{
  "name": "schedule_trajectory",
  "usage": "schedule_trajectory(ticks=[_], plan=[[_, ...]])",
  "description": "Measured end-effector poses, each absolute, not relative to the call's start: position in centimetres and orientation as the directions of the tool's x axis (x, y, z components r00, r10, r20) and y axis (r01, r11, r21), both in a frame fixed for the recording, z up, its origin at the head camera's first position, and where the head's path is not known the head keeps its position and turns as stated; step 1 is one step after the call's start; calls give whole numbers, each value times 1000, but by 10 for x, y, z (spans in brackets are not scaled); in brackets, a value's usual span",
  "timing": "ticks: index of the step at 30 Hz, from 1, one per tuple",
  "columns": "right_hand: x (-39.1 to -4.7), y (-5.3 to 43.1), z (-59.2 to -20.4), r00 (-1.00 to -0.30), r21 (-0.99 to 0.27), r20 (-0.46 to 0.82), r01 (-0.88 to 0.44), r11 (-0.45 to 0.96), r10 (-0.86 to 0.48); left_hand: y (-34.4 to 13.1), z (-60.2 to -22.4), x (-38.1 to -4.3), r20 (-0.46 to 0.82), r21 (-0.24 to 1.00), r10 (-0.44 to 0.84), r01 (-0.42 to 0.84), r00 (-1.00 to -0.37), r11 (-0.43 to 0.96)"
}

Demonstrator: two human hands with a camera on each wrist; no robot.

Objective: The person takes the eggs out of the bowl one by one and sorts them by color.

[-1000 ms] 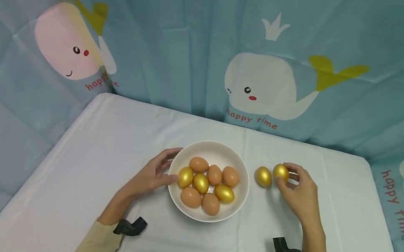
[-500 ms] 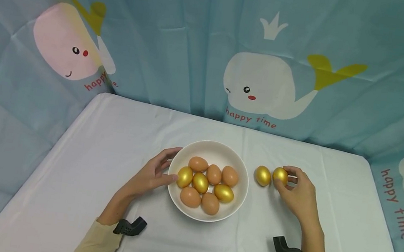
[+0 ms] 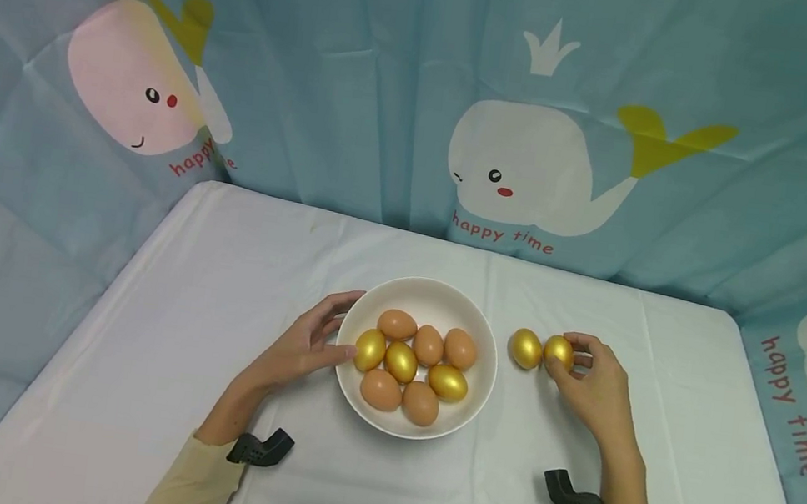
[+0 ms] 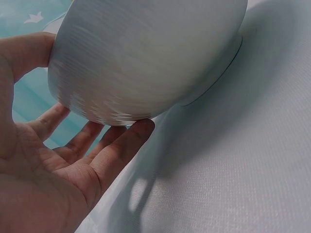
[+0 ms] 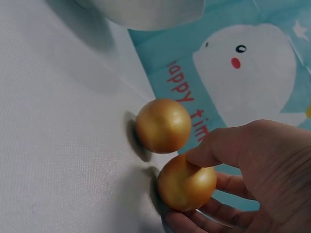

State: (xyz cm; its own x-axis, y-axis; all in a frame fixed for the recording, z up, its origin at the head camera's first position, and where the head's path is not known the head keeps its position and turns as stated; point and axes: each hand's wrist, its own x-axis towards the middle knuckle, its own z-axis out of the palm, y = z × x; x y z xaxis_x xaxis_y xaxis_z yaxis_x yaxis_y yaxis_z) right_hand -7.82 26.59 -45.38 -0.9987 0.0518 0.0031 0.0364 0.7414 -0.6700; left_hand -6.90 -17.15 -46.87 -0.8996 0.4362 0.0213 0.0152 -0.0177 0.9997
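A white bowl [image 3: 424, 292] stands on the white cloth, holding several brown eggs [image 3: 420, 404] and 3 golden eggs [image 3: 401, 362]. My left hand [image 3: 301, 345] grips the bowl's left side, thumb at the rim and fingertips against the outer wall [image 4: 141, 58]. To the bowl's right, my right hand [image 3: 595, 385] holds a golden egg [image 5: 182, 187] between thumb and fingers, low at the cloth. Another golden egg [image 5: 164, 126] lies just left of it; whether the two touch is hard to tell. Part of the right fingers is hidden behind the held egg.
The table's white cloth [image 3: 359, 490] spreads around the bowl. Behind and at the sides hangs a blue curtain [image 3: 390, 116] printed with whales. Black wrist mounts [image 3: 262, 446] sit on both forearms.
My right hand has brought its golden egg slightly toward me, level with the other golden egg. My left hand and the bowl stay in place.
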Motion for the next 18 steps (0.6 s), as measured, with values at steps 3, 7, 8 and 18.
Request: schedule_trajectory(ticks=[3, 7, 8, 18], plan=[[-78, 265, -453, -999, -672, -5, 41, 739, 51, -172, -468, -70, 24, 1000, 442, 16, -897, -21], [-77, 266, -452, -998, -665, -22, 56, 745, 55, -172, -468, -71, 24, 1000, 448, 19, -894, -16], [-77, 267, -452, -998, -661, -25, 59, 748, 58, -172, -468, -71, 23, 1000, 450, 18, -893, -15], [-77, 265, -447, -998, -663, -46, 63, 746, 43, -172, -469, -69, 24, 1000, 432, 31, -902, 7]])
